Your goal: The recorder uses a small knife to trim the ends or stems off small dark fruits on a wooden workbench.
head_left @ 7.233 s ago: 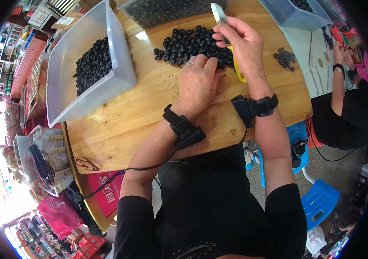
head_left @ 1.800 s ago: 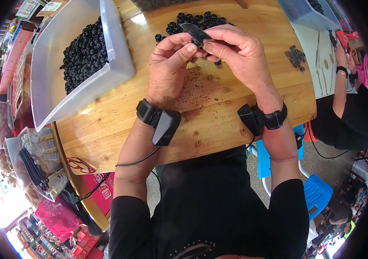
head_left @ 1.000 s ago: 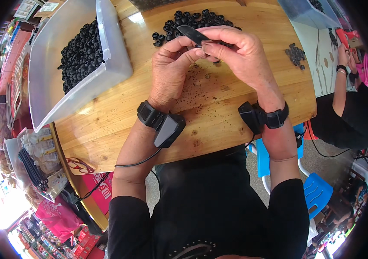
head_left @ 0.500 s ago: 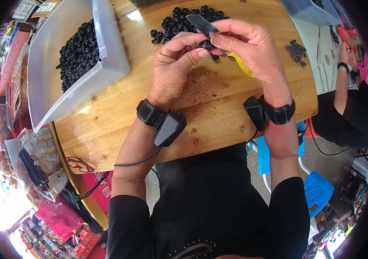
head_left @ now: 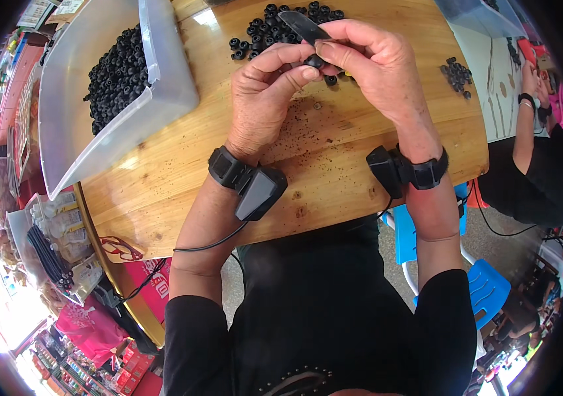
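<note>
Between the thumb and fingers of my left hand (head_left: 258, 99) is a small round black rubber-like part (head_left: 313, 61). My right hand (head_left: 383, 76) grips a knife (head_left: 298, 25), its dark blade slanting to the far left above the part. Most of the knife's yellow handle is hidden by the right hand. Both hands meet over the wooden table (head_left: 228, 198), fingertips nearly touching. Just beyond them lies a loose pile of similar black parts (head_left: 265, 30). Dark crumbs (head_left: 308, 129) are scattered on the wood below the hands.
A translucent plastic bin (head_left: 174, 92) holding many black parts (head_left: 120, 79) stands at the left. A small heap of dark bits (head_left: 456, 76) lies on the right. Red-framed glasses (head_left: 121, 249) rest at the near left edge. Blue stool (head_left: 487, 290) and another person's arm (head_left: 525, 132) are at right.
The knife blade has shifted slightly up and to the left, away from the part. My right hand has turned a little, covering more of the yellow handle. The left hand keeps its pinch.
</note>
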{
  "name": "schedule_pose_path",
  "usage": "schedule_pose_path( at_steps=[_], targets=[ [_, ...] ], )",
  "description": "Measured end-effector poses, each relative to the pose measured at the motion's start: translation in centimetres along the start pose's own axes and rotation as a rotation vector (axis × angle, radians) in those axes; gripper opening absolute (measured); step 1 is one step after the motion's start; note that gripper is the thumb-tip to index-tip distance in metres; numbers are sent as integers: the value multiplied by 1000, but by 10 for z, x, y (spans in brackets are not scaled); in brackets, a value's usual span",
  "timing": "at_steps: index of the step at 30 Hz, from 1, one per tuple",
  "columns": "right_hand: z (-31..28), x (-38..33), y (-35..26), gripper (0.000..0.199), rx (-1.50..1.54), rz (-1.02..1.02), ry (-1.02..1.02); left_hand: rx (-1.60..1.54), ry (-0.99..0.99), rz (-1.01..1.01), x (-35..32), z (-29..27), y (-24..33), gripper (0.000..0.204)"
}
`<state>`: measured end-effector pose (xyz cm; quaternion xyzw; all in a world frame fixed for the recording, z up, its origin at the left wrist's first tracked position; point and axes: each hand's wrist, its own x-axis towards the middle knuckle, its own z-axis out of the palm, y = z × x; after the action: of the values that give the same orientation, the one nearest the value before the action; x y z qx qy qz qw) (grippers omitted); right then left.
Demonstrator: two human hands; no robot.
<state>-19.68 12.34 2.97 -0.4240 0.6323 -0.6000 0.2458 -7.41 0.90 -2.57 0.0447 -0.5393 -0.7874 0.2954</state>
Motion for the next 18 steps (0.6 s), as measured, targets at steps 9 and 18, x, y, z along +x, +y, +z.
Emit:
schedule_pose_path(
  at_steps=[9, 18],
  targets=[
    [-9, 0, 1, 22, 165, 19, -88, -53, 10, -16, 3, -1, 2, 24],
    [8, -2, 1, 21, -44, -82, 59, 2, 49, 37, 0, 3, 3, 24]
  ],
)
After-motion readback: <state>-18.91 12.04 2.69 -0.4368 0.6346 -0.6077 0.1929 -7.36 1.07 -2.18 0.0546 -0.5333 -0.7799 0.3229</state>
